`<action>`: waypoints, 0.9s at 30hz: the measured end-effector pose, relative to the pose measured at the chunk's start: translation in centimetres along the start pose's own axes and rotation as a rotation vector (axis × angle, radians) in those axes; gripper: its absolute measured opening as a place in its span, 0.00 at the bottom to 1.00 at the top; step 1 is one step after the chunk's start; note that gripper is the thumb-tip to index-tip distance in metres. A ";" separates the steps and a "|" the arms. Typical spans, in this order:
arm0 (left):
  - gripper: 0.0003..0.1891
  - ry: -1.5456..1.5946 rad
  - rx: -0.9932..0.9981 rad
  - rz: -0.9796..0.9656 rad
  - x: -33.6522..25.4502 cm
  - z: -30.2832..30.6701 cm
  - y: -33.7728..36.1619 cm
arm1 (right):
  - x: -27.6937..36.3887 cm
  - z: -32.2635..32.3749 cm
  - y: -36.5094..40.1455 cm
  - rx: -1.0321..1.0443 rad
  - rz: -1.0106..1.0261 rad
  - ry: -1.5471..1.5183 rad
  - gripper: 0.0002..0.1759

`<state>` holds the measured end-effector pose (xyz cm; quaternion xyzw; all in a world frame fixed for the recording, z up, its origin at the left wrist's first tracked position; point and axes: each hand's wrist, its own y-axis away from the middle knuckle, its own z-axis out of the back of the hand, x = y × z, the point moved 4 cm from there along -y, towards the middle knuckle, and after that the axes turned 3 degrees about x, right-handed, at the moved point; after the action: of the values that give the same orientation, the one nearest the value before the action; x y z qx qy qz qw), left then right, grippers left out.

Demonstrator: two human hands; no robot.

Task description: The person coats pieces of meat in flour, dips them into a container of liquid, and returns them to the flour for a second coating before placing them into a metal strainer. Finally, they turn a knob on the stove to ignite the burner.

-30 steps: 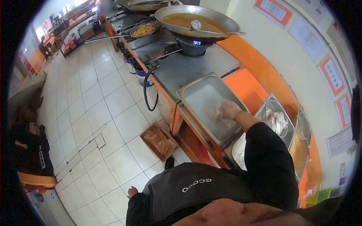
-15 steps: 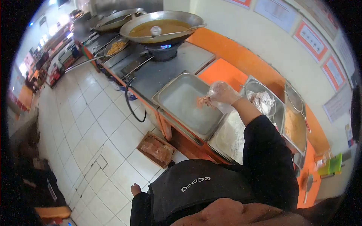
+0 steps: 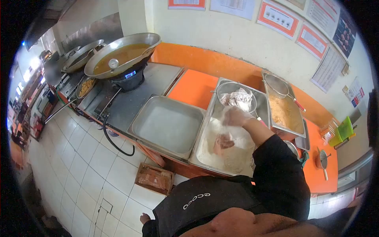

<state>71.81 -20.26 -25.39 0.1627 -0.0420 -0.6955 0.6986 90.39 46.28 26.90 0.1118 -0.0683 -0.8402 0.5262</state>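
My right hand (image 3: 237,117), in a clear plastic glove, is over the flour tray (image 3: 192,158), its fingers loose and a little blurred. Just below it a pink piece of raw meat (image 3: 224,142) shows apart from the fingers, smeared by motion, against the white flour (image 3: 233,160). Behind the hand, a wire strainer (image 3: 256,103) with flour-coated pieces (image 3: 239,98) sits at the tray's far end. My left hand (image 3: 145,218) hangs low at my side over the floor, holding nothing visible, with its fingers partly apart.
Left of the flour stands a metal tray (image 3: 167,124) with cloudy liquid. A wok (image 3: 122,55) of oil with a round thermometer sits over a lit burner. To the right are a crumb-filled tray (image 3: 281,114), a second strainer (image 3: 277,85) and a green container (image 3: 345,132). A box (image 3: 154,177) lies on the floor.
My right hand has moved from over the liquid tray to over the flour, and the meat has left its fingers. The view has turned right; my left hand still hangs low.
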 end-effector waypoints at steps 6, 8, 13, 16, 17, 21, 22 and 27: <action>0.23 0.006 0.031 -0.109 -3.2 3.9 1.5 | -7.3 4.0 0.5 -0.251 -0.537 -0.079 0.15; 0.23 0.040 0.021 -0.075 -4.2 5.3 2.8 | -10.4 1.2 -0.6 -0.230 -0.617 -0.006 0.14; 0.22 0.093 -0.007 -0.002 -3.2 6.3 4.9 | -14.8 -1.5 -3.2 -0.062 -0.170 0.309 0.14; 0.22 -0.009 0.006 0.076 2.2 0.7 3.6 | -16.3 0.1 -5.0 0.058 -0.124 0.356 0.13; 0.22 -0.010 0.004 0.080 2.6 0.6 3.7 | -16.3 0.9 -5.3 0.046 -0.119 0.355 0.13; 0.22 0.104 0.008 0.254 3.0 2.4 5.5 | -10.3 8.9 -3.2 0.101 -0.154 0.238 0.15; 0.22 0.099 0.047 0.160 1.2 4.9 6.7 | -8.5 10.7 -3.1 0.099 -0.141 0.243 0.15; 0.21 0.056 -0.011 0.215 4.3 -0.3 6.7 | -1.1 13.4 -5.7 0.292 0.149 0.403 0.18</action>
<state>78.42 -24.54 -24.47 0.1725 -0.0358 -0.6120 0.7710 82.42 49.72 38.67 0.3464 -0.0908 -0.7412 0.5679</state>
